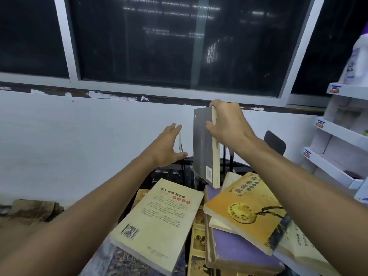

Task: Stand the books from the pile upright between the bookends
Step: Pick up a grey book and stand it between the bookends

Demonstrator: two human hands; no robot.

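While the right hand (pixel 227 124) is gripping the top end of the grey book (pixel 203 148), fingers curling over its upper edge and thumb pressing on the cover, the book is standing upright toward the far edge of the tabletop (pixel 175 172). Its lower corner is dipping behind the pile (pixel 229 226), so I cannot tell whether it is resting on the dark glass or on another book. The left hand (pixel 167 148) is hovering to the left of it, fingers straight and spread, holding nothing. Just past those fingers a thin upright plate (pixel 180 142) is showing edge-on; it is hard to make out. A black bookend (pixel 275 142) is peeking out behind the right forearm, mostly hidden.

Nearer me, the pile is lying jumbled: a cream book (pixel 159 222) back cover up, an orange book (pixel 249 216) lying across a purple book (pixel 239 251), with illustrated covers half buried beneath. The bottom of the frame is cutting the pile off.

Behind, a white wall (pixel 79 136) is running under a dark window (pixel 159 46). A white shelf unit (pixel 338 136) is standing to the right, carrying a white bottle (pixel 356 56).
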